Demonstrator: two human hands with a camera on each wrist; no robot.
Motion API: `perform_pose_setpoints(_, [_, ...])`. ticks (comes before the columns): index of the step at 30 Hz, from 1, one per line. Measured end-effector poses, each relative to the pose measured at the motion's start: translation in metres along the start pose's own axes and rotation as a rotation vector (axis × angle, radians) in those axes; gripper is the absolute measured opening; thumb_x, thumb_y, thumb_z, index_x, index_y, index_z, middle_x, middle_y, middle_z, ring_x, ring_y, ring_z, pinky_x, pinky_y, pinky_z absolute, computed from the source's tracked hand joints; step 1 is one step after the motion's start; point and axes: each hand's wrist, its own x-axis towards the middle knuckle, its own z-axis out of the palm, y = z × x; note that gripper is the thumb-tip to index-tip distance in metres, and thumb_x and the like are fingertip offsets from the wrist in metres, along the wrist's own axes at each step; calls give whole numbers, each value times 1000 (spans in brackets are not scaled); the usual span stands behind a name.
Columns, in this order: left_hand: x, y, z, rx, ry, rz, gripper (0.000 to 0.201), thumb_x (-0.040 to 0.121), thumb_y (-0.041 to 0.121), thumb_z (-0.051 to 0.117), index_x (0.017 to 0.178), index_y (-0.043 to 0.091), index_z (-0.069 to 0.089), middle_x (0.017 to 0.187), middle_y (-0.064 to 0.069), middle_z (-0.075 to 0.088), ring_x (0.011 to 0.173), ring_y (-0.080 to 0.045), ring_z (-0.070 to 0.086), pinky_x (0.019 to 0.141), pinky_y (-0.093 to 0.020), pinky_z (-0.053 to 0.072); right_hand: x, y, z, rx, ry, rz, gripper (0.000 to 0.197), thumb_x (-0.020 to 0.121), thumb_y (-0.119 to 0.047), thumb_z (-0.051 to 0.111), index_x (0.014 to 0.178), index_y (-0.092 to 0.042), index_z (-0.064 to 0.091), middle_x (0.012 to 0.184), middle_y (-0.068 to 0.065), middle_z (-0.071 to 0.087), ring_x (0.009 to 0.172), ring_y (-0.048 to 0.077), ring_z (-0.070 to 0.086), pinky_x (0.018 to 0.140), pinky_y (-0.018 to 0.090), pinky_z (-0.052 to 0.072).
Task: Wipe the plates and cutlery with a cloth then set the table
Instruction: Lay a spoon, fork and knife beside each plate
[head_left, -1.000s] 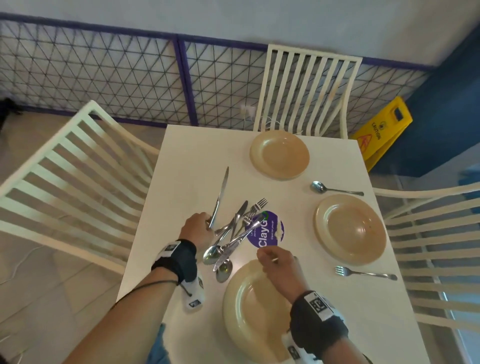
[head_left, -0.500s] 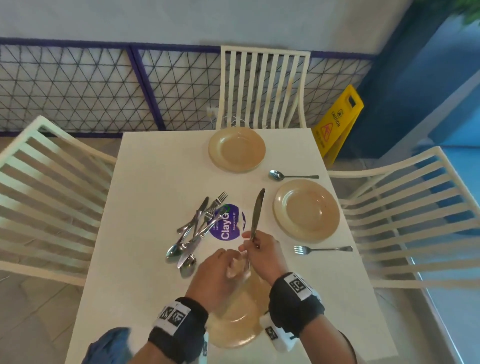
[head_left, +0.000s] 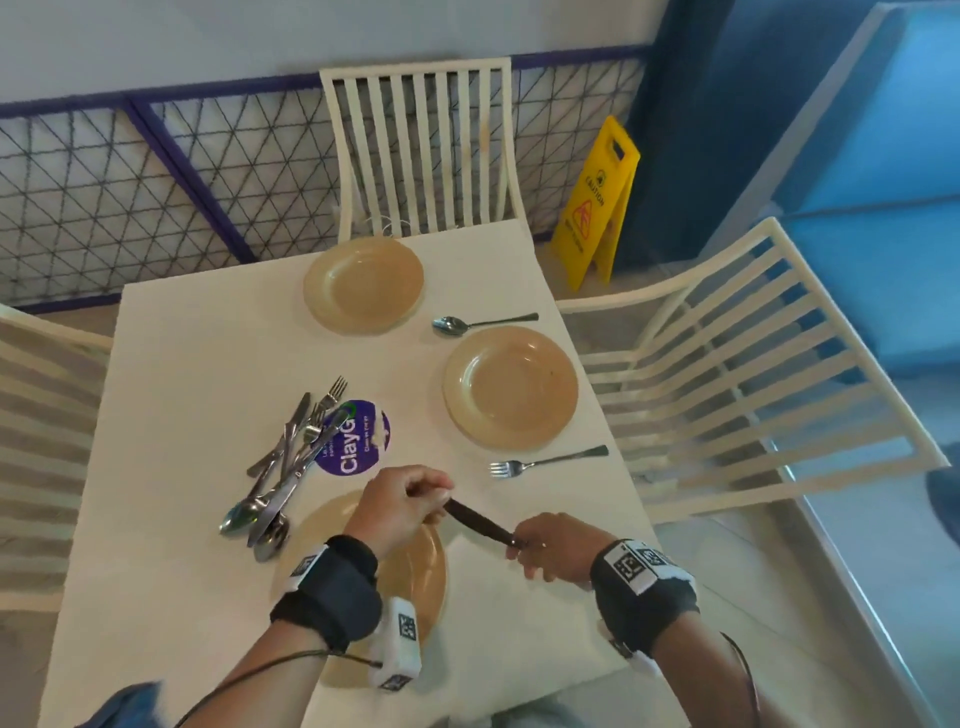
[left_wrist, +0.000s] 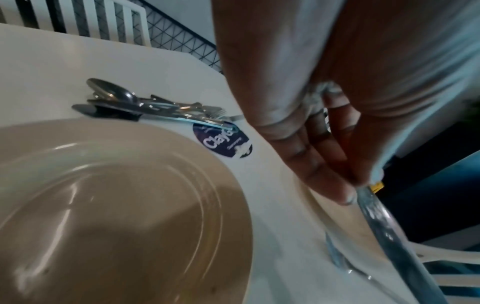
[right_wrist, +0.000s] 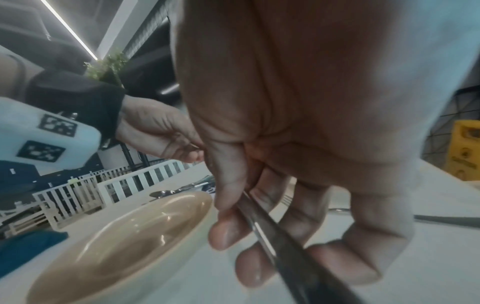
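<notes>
A table knife (head_left: 478, 519) hangs level above the near tan plate (head_left: 421, 577). My left hand (head_left: 402, 501) pinches one end of it and my right hand (head_left: 550, 548) grips the other end. In the left wrist view the knife (left_wrist: 384, 226) runs down from my fingertips, and a pale scrap shows in the palm. The right wrist view has the knife (right_wrist: 272, 242) between thumb and fingers over the plate (right_wrist: 130, 236). A pile of cutlery (head_left: 291, 467) lies left of the plate, partly on a purple sticker (head_left: 353, 436).
Two more tan plates sit at the far side (head_left: 363, 283) and the right side (head_left: 511, 387), the latter with a spoon (head_left: 478, 323) and a fork (head_left: 545, 462) beside it. White slatted chairs (head_left: 727, 364) ring the table. Blue fabric (head_left: 124, 706) lies near left.
The knife went from my left hand by the pile to upright in my right hand. It now lies level between both hands over the near plate.
</notes>
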Motion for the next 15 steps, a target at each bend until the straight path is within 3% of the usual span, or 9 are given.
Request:
perform_pose_setpoints(3, [9, -14, 22, -61, 80, -80, 18, 93, -4, 65, 93, 12, 75, 88, -13, 75, 73, -19, 71, 79, -32, 63, 11, 31, -19, -136, 106, -1, 15, 91, -29, 60, 102, -28, 68, 101, -1, 68, 99, 21, 62, 91, 33, 50])
perform_pose_setpoints(6, [19, -24, 41, -71, 142, -152, 20, 93, -7, 63, 92, 9, 74, 89, -13, 75, 76, -22, 70, 77, -29, 62, 24, 57, -36, -137, 233, 17, 12, 84, -33, 66, 91, -39, 59, 105, -1, 68, 95, 23, 64, 87, 34, 51])
perform_pose_setpoints(9, [30, -29, 61, -45, 174, -199, 23, 93, -7, 62, 88, 10, 76, 89, -11, 75, 76, -22, 71, 82, -33, 62, 37, 75, -43, -243, 303, -24, 16, 87, -29, 62, 100, -35, 56, 103, -4, 68, 89, 24, 64, 83, 33, 51])
perform_pose_setpoints(12, [42, -29, 76, 14, 230, -222, 29, 91, -5, 65, 78, 17, 77, 78, -5, 75, 76, -28, 73, 89, -41, 61, 52, 89, -45, -346, 368, -95, 16, 90, -22, 56, 104, -29, 54, 107, -5, 69, 99, 25, 63, 85, 35, 47])
perform_pose_setpoints(15, [52, -30, 86, 47, 260, -267, 30, 88, -2, 68, 72, 22, 76, 75, -1, 76, 74, -27, 73, 91, -40, 60, 63, 100, -46, -404, 420, -122, 17, 93, -23, 54, 109, -27, 56, 113, -5, 68, 110, 23, 56, 91, 40, 46])
